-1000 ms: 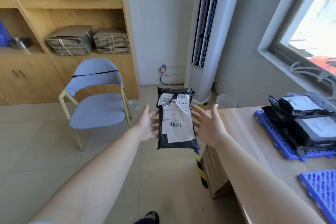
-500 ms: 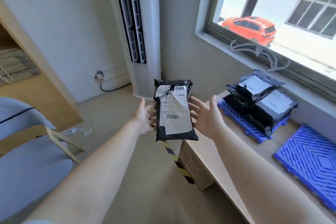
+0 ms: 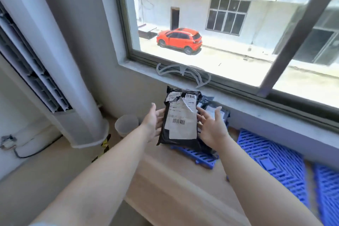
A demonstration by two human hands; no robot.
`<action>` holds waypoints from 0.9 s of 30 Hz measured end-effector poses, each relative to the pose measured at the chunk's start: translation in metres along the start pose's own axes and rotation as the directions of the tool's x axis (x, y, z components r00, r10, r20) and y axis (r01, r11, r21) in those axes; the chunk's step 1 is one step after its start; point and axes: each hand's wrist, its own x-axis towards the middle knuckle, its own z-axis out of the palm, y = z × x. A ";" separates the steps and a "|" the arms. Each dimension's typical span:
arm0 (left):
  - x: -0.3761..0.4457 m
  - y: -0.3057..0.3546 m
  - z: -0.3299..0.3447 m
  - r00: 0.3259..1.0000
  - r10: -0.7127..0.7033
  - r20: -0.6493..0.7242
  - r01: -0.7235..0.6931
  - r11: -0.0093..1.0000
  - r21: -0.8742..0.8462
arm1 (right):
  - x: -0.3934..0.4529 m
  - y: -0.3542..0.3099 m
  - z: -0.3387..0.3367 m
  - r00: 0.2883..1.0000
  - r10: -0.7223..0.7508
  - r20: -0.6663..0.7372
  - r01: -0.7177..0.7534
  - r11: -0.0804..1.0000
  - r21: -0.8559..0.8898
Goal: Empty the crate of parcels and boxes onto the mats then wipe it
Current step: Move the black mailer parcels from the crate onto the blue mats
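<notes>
I hold a black plastic parcel (image 3: 180, 119) with a torn white shipping label between both palms, upright, above the left end of the wooden table. My left hand (image 3: 153, 122) presses its left edge and my right hand (image 3: 212, 126) its right edge, fingers spread. Behind and below it, other black parcels (image 3: 215, 108) lie on a blue lattice mat (image 3: 200, 157), mostly hidden by the held parcel. A second blue mat (image 3: 271, 161) lies bare to the right. The crate is out of view.
The wooden table (image 3: 176, 185) runs under the window sill (image 3: 238, 95). A tall white air conditioner (image 3: 60, 79) stands at the left, with a translucent bin (image 3: 126, 124) beside it. A third blue mat (image 3: 328, 194) shows at the right edge.
My view has swung right from the chair and shelves to the window. Both hands have carried the parcel over to the table, above the mat with the other parcels.
</notes>
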 end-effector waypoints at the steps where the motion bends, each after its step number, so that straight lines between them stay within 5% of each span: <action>1: 0.013 0.008 0.015 1.000 -0.006 0.019 0.006 1.000 0.012 | 0.005 -0.011 -0.011 0.999 -0.022 -0.034 0.023 0.999 0.025; 15: 0.160 0.023 0.131 0.919 -0.280 0.278 0.194 0.934 0.300 | 0.059 -0.052 -0.107 0.870 -0.094 -0.484 0.172 0.978 0.119; 21: 0.180 0.030 0.133 0.900 -0.273 0.339 0.077 0.867 0.493 | 0.094 -0.037 -0.113 0.814 -0.121 -0.568 0.095 0.993 -0.075; 23: 0.186 0.024 0.126 0.906 -0.112 0.407 -0.194 0.746 0.637 | 0.101 -0.030 -0.114 0.813 -0.111 -0.571 0.034 0.989 -0.144; 25: 0.197 0.016 0.114 0.853 0.105 0.511 -0.489 0.503 0.713 | 0.105 -0.022 -0.115 0.764 -0.203 -0.613 -0.076 0.915 -0.396; 27: 0.210 0.007 0.102 0.765 0.233 0.601 -0.644 0.243 0.726 | 0.106 -0.018 -0.108 0.672 -0.446 -0.592 -0.228 0.636 -0.738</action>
